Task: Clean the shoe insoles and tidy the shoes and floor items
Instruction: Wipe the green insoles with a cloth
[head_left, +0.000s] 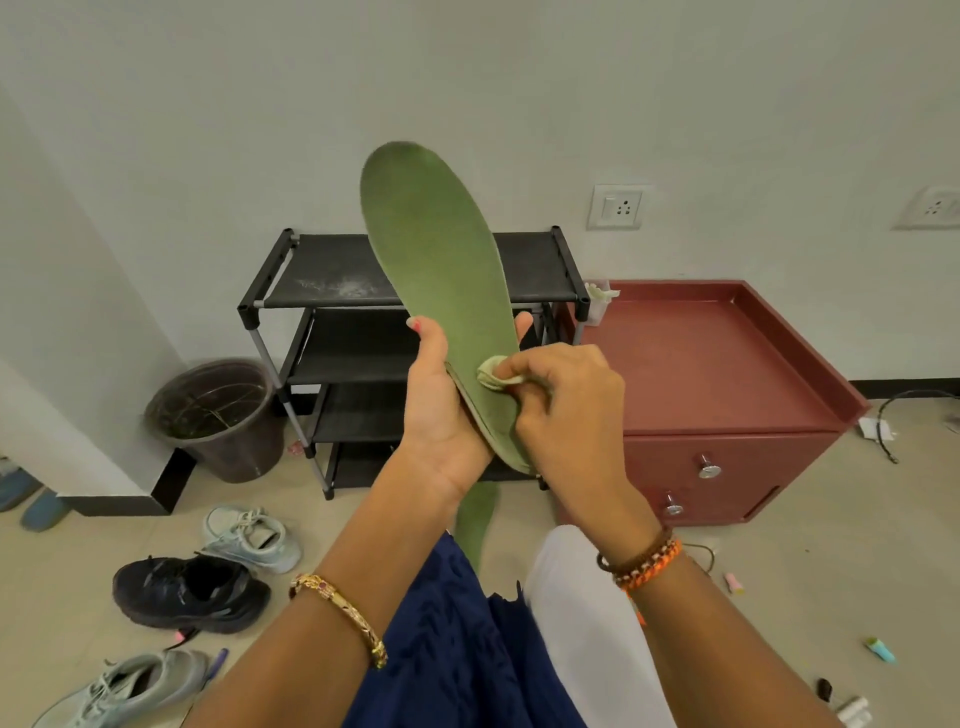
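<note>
In the head view, a green insole (436, 260) stands up tall in the middle of the frame. The left hand (439, 415) holds it near its bottom end, with the thumb on one side and the fingers curled round the back, so this grip is closed on the insole. Most of the insole sticks up above the hand. The right hand (566, 410) pinches a small pale cloth (491, 371) and presses it on the green face, just beside the left thumb. A second green insole (475, 519) lies on the floor below the hands. Behind them is a black shoe rack (332, 291), with a red cabinet (727, 374) at the right and a dark bin (218, 415) at the left. In the lower left of the frame lie a black shoe (192, 592) and two pale shoes (254, 535) (130, 686) on the floor (831, 571).
</note>
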